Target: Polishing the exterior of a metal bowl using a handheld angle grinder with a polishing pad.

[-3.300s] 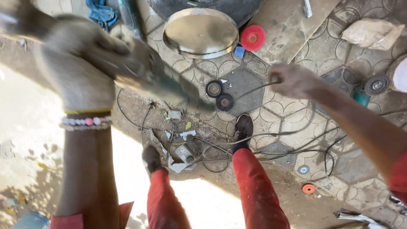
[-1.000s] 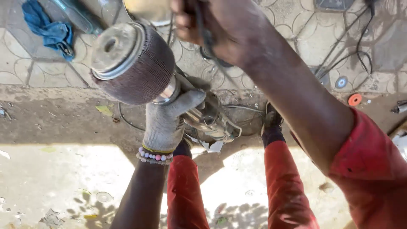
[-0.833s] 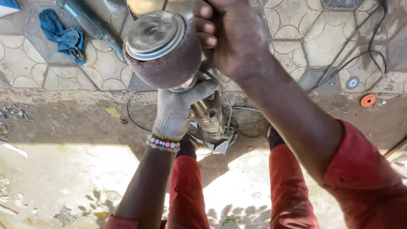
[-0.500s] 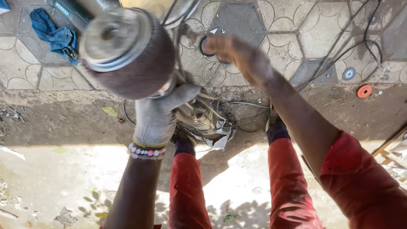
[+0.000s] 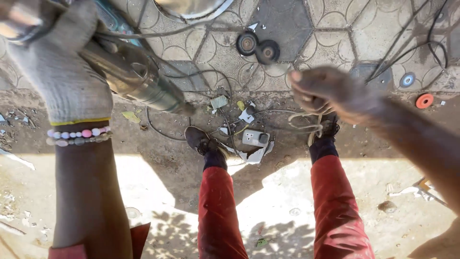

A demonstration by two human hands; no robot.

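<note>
Now your right hand (image 5: 318, 91) has left the drum end, fingers curled and holding nothing; your gloved left hand (image 5: 60, 72) alone grips the power tool (image 5: 136, 79).

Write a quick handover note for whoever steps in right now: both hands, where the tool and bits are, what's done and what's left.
Left hand, in a knit glove, grips the metal body of the power tool, raised above the ground.
Right hand is bare, blurred, fingers curled; whether it holds anything cannot be told.
Two dark discs lie on the paving, a socket box sits between the feet, and an orange disc lies far right.
Done: tool is picked up.
Left: nothing shows it working on anything yet.
</note>
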